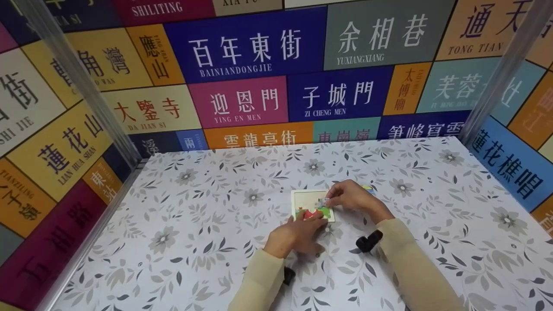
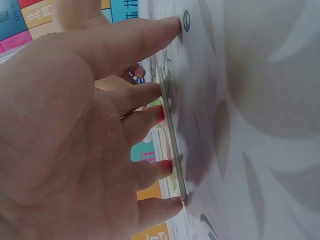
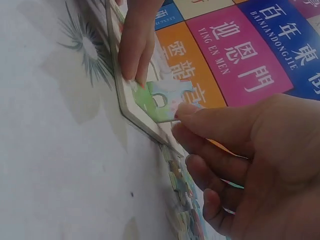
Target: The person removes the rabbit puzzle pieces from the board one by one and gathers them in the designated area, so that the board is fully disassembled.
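A small square jigsaw puzzle board (image 1: 306, 197) with a pale raised border lies on the patterned cloth. Red and green picture parts fill its near side, while the far part shows plain backing. My left hand (image 1: 296, 235) rests its fingertips on the near side, fingers spread and thumb off the board, as the left wrist view also shows. Between thumb and index finger my right hand (image 1: 352, 196) pinches a puzzle piece (image 3: 172, 92), light blue and green with a rounded notch. That piece is tilted over the board's right side, its lower edge close to the green part.
Several loose puzzle pieces (image 3: 182, 192) lie just right of the board, mostly hidden behind the right hand in the head view. A white cloth (image 1: 216, 190) with grey leaves and flowers covers the table. Behind it stands a wall of colourful sign panels (image 1: 246, 47).
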